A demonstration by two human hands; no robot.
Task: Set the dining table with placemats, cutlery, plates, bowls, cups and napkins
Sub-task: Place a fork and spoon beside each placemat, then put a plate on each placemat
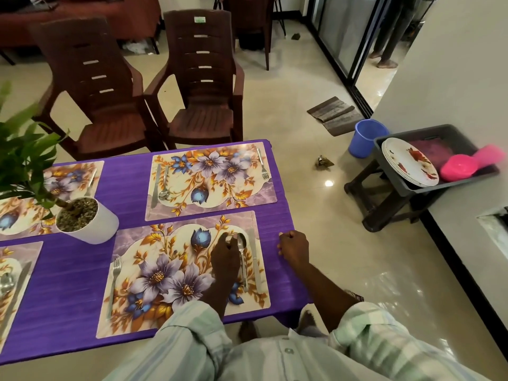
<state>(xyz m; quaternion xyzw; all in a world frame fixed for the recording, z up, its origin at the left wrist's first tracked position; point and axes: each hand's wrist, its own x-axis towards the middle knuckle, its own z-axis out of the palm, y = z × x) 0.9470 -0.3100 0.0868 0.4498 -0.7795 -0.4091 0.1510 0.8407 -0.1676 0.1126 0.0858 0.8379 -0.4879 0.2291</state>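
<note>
Here, left hand (225,257) loosely curled beside the spoon (242,251) — right hand (292,247) fisted at table edge (286,215).

Four floral placemats lie on the purple table: one under the left hand (224,259), one (210,181) just beyond it, and two more, partly cut off, well to the left of both hands (59,185) (13,273).

Three forks show: one (114,284) left of the left hand, one (263,165) beyond the right hand (292,247), one (90,182) far left.

Three spoons: one (242,257) touching the left hand, one (164,185) beyond it, one (6,281) at the far left.

Three knives: one (255,265) between the hands, one (156,185) beyond, one (16,292) far left.

One potted plant (82,218) stands left of the hands. Two chairs (99,89) (204,86) stand beyond the table.

Right of the right hand, one bin (439,136) holds one stack of plates (409,163), whose number cannot be counted, and two pink items (457,167) (490,154). One blue bucket (367,137) stands beside it.
</note>
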